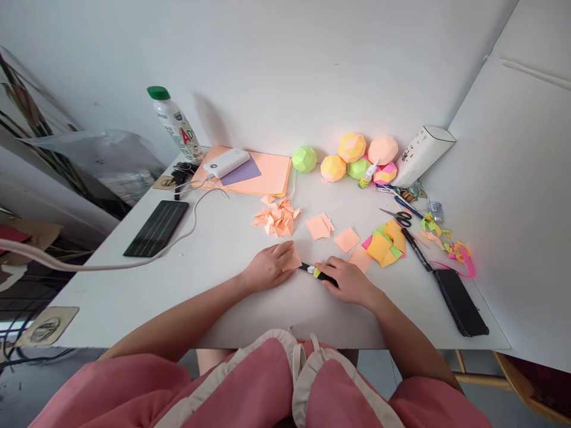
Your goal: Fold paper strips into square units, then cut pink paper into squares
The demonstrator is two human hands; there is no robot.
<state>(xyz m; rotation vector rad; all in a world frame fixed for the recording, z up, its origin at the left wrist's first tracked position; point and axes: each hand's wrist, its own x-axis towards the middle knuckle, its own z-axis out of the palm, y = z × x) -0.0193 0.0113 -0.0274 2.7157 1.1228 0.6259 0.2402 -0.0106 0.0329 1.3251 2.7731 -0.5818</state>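
My left hand (270,266) lies on the table with its fingers over a small peach paper square (292,260), holding it down. My right hand (347,280) grips the handle of a black and yellow utility knife (317,273). The knife's front end points left and meets the edge of that square; whether the blade is inside a fold is too small to tell. Beyond my left hand is a pile of folded peach paper pieces (277,217). Flat peach squares (319,226) lie beyond the knife, and a peach paper piece (361,258) is near my right hand.
Several faceted paper balls (352,147) line the wall, with a glue bottle (367,176) before them. Colored squares (384,245), scissors (397,216), a marker (416,249) and a black case (461,302) are right. Left are a phone (156,228), a cable (191,223) and a bottle (176,126).
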